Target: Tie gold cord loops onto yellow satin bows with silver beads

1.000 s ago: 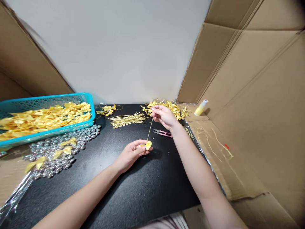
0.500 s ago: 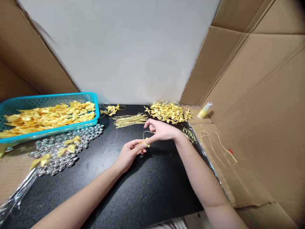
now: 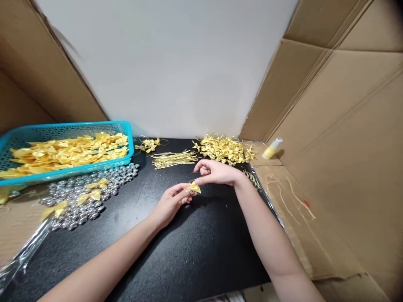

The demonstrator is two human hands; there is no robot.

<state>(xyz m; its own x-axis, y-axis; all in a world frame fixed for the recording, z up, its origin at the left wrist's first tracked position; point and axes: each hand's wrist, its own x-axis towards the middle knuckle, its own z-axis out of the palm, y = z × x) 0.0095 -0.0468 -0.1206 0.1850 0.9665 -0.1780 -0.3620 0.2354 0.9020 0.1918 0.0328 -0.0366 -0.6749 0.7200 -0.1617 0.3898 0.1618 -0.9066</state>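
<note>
Above the black table, my left hand (image 3: 172, 202) pinches a yellow ribbon bow (image 3: 195, 188) between thumb and fingers. A small shiny silver bead shows at the bow's middle, partly behind my thumb. My right hand (image 3: 213, 171) is just above and to the right, its thumb at the bow's top edge and its other fingers curled. A thin gold cord (image 3: 195, 172) runs into those curled fingers; most of it is hidden. Behind my right wrist, the pink-handled snips are almost fully covered.
A blue basket (image 3: 128, 157) of yellow bows stands at left, with silver beads (image 3: 94, 184) before it. Cut gold cords (image 3: 174, 159) lie centre back, beside a heap of finished-looking bows (image 3: 223, 149). A thread spool (image 3: 272, 148) stands right; cardboard walls (image 3: 330, 138) flank the table.
My right hand has come down from high above the bow, where the cord was stretched taut, to beside it. The cord then looped, and the bow now shows more openly in my left hand.
</note>
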